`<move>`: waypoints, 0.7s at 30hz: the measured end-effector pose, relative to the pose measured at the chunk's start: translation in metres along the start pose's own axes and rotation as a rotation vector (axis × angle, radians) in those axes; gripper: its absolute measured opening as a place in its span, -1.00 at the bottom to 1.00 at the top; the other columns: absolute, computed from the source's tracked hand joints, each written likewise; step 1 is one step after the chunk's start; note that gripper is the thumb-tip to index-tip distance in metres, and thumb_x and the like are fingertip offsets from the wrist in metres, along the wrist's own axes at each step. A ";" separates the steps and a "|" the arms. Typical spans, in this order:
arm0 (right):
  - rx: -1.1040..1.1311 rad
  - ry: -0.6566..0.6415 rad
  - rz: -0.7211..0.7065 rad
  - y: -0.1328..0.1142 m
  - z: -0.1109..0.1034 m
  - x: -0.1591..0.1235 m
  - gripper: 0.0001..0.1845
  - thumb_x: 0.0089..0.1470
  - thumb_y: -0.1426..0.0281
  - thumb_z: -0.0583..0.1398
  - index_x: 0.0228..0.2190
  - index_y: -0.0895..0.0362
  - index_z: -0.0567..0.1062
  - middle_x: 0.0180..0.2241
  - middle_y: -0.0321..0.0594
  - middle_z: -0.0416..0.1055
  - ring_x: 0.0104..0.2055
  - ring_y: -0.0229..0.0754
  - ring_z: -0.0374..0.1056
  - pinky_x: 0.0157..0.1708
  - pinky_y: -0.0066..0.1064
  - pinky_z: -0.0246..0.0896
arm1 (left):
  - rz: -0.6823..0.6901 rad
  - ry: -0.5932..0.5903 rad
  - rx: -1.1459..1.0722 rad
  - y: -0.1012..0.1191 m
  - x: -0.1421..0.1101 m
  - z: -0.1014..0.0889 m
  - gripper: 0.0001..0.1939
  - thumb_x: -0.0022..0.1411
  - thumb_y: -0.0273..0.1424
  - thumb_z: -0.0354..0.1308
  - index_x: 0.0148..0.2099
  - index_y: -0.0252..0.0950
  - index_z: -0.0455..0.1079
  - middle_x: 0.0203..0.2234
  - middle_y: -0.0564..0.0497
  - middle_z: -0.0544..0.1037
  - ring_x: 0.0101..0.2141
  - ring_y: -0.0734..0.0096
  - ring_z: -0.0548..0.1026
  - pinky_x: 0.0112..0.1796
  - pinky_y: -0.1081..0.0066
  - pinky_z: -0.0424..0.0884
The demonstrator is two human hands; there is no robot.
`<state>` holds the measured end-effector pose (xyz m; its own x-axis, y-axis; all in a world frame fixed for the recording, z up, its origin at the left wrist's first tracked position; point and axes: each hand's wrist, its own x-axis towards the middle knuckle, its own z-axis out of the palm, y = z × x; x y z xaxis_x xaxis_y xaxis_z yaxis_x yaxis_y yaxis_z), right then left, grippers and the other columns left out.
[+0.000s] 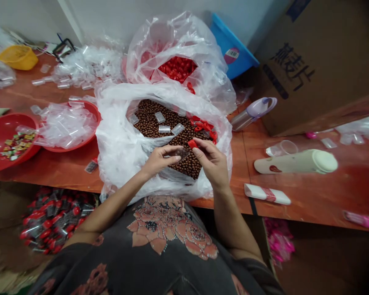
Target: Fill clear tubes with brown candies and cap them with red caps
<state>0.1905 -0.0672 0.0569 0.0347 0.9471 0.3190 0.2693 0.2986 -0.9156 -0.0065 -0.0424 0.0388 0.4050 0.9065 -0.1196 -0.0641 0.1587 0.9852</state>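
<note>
My left hand (159, 160) pinches a small clear plastic bag (181, 153) just above a large heap of brown chocolate-like balls (169, 131). My right hand (211, 162) holds a small red piece (192, 144) between its fingertips, close to the mouth of that clear bag. Both hands are over the heap, which lies in an open white plastic sack (117, 143). Several small clear bags (164, 129) rest on top of the balls. Red twisted pieces (204, 127) lie along the heap's far right side.
A plastic sack of red pieces (178, 69) stands behind on the orange-red table (240, 180). To the left are red basins (6, 139) holding mixed wrapped sweets and clear bags. A cardboard box (310, 61) stands at right. Packed red items (53, 221) lie on the floor below.
</note>
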 end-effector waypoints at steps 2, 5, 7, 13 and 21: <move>0.071 -0.006 0.020 0.000 0.002 -0.003 -0.68 0.20 0.28 0.24 0.01 -0.13 0.52 -0.02 -0.27 0.50 0.04 -0.13 0.43 0.14 -0.09 0.34 | 0.058 0.030 0.097 -0.002 0.000 -0.002 -0.59 0.10 -0.32 0.35 0.02 -0.28 0.56 -0.03 -0.14 0.59 -0.11 0.26 0.55 -0.04 0.20 0.50; 0.179 -0.021 0.050 0.004 0.008 -0.007 -0.63 0.23 0.27 0.20 0.07 -0.18 0.45 0.00 -0.28 0.48 0.05 -0.14 0.44 0.12 -0.13 0.36 | 0.061 0.018 0.105 -0.006 0.000 -0.003 -0.59 0.11 -0.31 0.34 0.03 -0.27 0.56 -0.04 -0.14 0.60 -0.12 0.24 0.55 -0.07 0.20 0.51; 0.203 -0.041 0.056 0.009 0.012 -0.009 -0.61 0.24 0.28 0.19 0.09 -0.19 0.42 -0.02 -0.28 0.47 0.02 -0.17 0.45 0.10 -0.17 0.38 | 0.023 -0.007 0.038 -0.008 0.000 -0.003 -0.57 0.10 -0.31 0.34 0.05 -0.27 0.55 -0.02 -0.14 0.59 -0.12 0.23 0.56 -0.13 0.23 0.54; 0.105 0.005 0.064 0.020 0.005 -0.011 -0.59 0.25 0.28 0.17 0.12 -0.14 0.36 -0.04 -0.25 0.43 -0.11 -0.20 0.50 0.01 -0.20 0.43 | -0.114 0.025 -0.098 -0.008 -0.003 -0.005 -0.50 0.06 -0.29 0.37 0.07 -0.31 0.53 -0.02 -0.16 0.59 -0.21 0.33 0.56 -0.23 0.33 0.56; 0.034 -0.081 -0.021 0.023 0.013 -0.017 -0.54 0.28 0.26 0.11 0.19 -0.14 0.27 0.03 -0.19 0.39 0.06 -0.12 0.42 0.11 -0.14 0.38 | -0.079 -0.003 -0.063 -0.007 -0.007 -0.006 -0.52 0.06 -0.28 0.37 0.05 -0.28 0.54 0.02 -0.16 0.57 -0.12 0.28 0.55 -0.16 0.32 0.54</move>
<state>0.1832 -0.0750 0.0272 -0.0485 0.9465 0.3189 0.2359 0.3211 -0.9172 -0.0140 -0.0473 0.0320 0.4139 0.8890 -0.1959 -0.0890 0.2537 0.9632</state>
